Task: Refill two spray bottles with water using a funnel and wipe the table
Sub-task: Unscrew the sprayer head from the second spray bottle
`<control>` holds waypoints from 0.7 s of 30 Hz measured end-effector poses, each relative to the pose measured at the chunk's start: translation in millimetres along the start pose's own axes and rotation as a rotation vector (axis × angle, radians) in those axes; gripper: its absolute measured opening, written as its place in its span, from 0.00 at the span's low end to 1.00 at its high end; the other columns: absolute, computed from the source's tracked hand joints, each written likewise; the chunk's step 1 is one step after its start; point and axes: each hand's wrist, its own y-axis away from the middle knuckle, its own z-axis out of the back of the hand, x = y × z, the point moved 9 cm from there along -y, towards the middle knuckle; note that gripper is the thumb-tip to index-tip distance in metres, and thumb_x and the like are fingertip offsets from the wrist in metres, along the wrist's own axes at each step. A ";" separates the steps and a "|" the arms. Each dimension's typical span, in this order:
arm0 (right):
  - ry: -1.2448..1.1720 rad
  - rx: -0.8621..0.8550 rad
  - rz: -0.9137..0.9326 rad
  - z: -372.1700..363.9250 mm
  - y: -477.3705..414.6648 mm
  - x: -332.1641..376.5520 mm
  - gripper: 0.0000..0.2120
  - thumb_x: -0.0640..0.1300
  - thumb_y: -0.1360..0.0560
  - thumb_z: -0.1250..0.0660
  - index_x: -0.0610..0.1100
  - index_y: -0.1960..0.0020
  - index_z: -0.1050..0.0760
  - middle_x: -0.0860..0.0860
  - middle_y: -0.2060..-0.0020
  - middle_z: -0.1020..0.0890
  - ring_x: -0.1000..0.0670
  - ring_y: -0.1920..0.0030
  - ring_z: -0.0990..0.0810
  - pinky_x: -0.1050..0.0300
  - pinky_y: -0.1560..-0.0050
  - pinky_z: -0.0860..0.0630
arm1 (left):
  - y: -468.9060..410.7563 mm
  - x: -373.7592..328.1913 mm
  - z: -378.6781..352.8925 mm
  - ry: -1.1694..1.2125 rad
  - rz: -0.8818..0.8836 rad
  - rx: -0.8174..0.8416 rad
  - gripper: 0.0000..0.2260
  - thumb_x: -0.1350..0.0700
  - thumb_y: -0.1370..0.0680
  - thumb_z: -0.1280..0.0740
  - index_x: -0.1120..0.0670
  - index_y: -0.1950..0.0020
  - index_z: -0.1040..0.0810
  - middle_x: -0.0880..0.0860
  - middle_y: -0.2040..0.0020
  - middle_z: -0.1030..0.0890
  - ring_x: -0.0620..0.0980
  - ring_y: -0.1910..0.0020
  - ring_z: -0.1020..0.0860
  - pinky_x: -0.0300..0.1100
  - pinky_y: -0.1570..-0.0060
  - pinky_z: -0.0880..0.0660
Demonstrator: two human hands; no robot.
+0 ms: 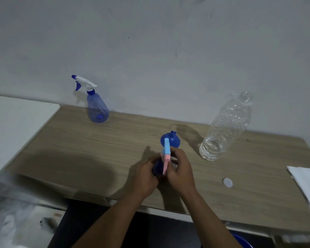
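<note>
Over the table's near middle, the left hand has its grip clamped round a dark blue spray bottle, and the right hand pinches its pink and light-blue trigger head. Just behind lies an upturned blue funnel. An uncapped water bottle stands to the right, its white cap nearer. A second spray bottle stands by the wall.
</note>
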 end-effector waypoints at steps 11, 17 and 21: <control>-0.011 -0.001 -0.037 2.1 -1.6 5.0 0.14 0.45 0.23 0.27 0.63 0.47 0.24 0.62 0.52 0.17 0.61 0.51 0.18 0.70 0.56 0.24 | -2.3 1.2 2.8 -0.129 0.003 0.032 0.25 0.59 0.29 0.22 0.52 0.32 0.22 0.48 0.34 0.23 0.37 0.44 0.27 0.17 0.52 0.34; 0.053 -0.061 0.073 6.4 -2.7 20.4 0.17 0.38 0.25 0.27 0.60 0.47 0.23 0.62 0.51 0.19 0.64 0.50 0.20 0.76 0.54 0.28 | -0.4 -4.6 4.2 -0.082 0.001 0.049 0.26 0.62 0.31 0.21 0.55 0.34 0.21 0.49 0.38 0.22 0.38 0.49 0.25 0.17 0.55 0.34; 0.079 -0.119 0.106 11.6 -2.4 32.1 0.20 0.47 0.22 0.28 0.68 0.38 0.27 0.64 0.46 0.18 0.61 0.46 0.19 0.75 0.51 0.27 | -0.8 -2.1 1.8 -0.061 0.036 0.069 0.29 0.60 0.31 0.20 0.56 0.31 0.23 0.49 0.36 0.22 0.45 0.40 0.23 0.17 0.52 0.34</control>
